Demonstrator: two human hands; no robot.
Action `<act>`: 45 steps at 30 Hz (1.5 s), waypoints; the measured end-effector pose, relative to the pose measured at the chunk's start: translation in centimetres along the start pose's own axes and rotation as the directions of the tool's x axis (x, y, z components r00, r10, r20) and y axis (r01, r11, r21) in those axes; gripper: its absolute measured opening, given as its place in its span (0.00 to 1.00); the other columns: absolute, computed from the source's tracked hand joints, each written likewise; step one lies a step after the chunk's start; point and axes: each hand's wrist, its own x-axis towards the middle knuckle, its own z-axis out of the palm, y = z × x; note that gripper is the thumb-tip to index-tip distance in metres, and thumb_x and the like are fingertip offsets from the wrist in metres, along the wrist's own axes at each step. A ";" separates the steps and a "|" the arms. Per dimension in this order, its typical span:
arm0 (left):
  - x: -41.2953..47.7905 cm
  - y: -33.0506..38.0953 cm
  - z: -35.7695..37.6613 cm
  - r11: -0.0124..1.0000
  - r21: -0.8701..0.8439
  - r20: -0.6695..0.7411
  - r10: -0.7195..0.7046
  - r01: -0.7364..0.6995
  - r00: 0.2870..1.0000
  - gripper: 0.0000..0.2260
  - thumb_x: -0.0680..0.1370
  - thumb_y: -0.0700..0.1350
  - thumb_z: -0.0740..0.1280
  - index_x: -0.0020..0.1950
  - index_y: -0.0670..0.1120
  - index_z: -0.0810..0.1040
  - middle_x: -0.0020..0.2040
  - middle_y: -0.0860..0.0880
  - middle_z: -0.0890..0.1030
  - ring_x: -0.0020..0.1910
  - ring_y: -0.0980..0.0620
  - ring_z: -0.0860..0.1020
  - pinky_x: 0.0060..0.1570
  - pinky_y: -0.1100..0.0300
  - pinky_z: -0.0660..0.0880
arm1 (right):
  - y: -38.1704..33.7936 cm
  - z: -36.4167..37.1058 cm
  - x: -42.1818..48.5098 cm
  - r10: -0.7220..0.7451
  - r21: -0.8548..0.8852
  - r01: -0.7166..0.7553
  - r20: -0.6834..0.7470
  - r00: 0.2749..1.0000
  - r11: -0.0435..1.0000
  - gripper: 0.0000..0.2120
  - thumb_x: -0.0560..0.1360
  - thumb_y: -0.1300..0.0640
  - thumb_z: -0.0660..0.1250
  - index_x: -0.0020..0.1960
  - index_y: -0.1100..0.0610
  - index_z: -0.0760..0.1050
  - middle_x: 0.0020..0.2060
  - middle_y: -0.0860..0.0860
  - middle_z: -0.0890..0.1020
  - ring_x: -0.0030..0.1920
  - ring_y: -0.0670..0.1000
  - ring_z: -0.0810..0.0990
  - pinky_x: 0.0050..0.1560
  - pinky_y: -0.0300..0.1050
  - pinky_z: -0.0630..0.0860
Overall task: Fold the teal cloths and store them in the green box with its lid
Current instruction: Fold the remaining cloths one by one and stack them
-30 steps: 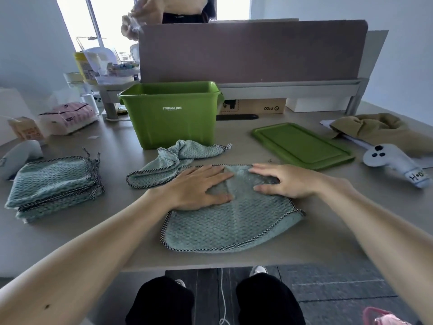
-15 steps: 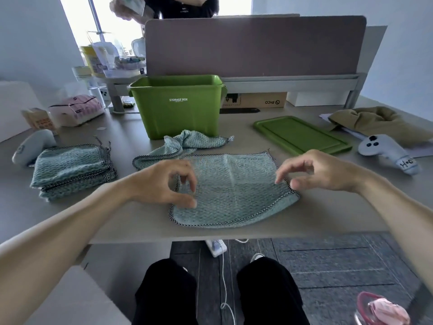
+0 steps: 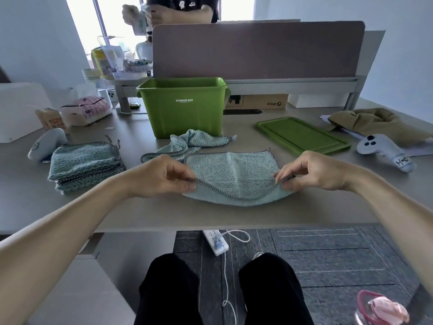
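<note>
A teal cloth (image 3: 234, 174) with a checked border lies spread on the desk in front of me. My left hand (image 3: 161, 175) pinches its near left corner and my right hand (image 3: 314, 172) pinches its near right corner, both lifted off the desk so the near edge curls up. A crumpled teal cloth (image 3: 194, 143) lies behind it, against the green box (image 3: 185, 106), which stands open. The green lid (image 3: 302, 134) lies flat to the right. A stack of folded teal cloths (image 3: 84, 163) sits at the left.
A white controller (image 3: 384, 151) and a tan cloth (image 3: 379, 120) lie at the right. Another white controller (image 3: 45, 144) and packets sit at the left. A grey divider (image 3: 257, 48) closes off the back, with a person behind it. A power strip (image 3: 215, 241) lies on the floor.
My hands went from pressing flat on the cloth to the near corners, and now pinch them and lift the near edge.
</note>
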 end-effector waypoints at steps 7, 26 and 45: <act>3.7 -0.9 -1.4 0.934 -0.353 -0.362 -0.197 0.062 0.911 0.13 0.72 0.47 0.74 0.48 0.38 0.83 0.44 0.40 0.83 0.44 0.47 0.78 0.38 0.62 0.77 | 0.3 -1.9 2.7 -0.027 0.072 0.046 -0.246 0.969 0.996 0.11 0.73 0.53 0.72 0.46 0.61 0.85 0.41 0.60 0.86 0.40 0.49 0.82 0.45 0.46 0.79; 12.1 -4.1 -3.9 0.904 0.201 -0.102 -0.363 0.377 0.926 0.07 0.72 0.54 0.75 0.41 0.51 0.86 0.38 0.55 0.85 0.39 0.58 0.81 0.47 0.57 0.76 | 3.4 -3.9 11.8 0.210 -0.129 -0.221 -0.093 0.973 0.967 0.08 0.70 0.47 0.77 0.40 0.51 0.84 0.33 0.44 0.84 0.33 0.39 0.77 0.38 0.34 0.71; 11.8 -5.0 -2.7 0.924 0.219 -0.298 -0.244 0.315 0.923 0.01 0.77 0.45 0.72 0.46 0.51 0.81 0.31 0.55 0.81 0.29 0.63 0.74 0.37 0.72 0.66 | 4.2 -2.5 12.5 0.144 -0.335 -0.263 -0.340 0.929 0.905 0.06 0.71 0.47 0.76 0.39 0.49 0.82 0.33 0.47 0.82 0.33 0.45 0.76 0.37 0.41 0.70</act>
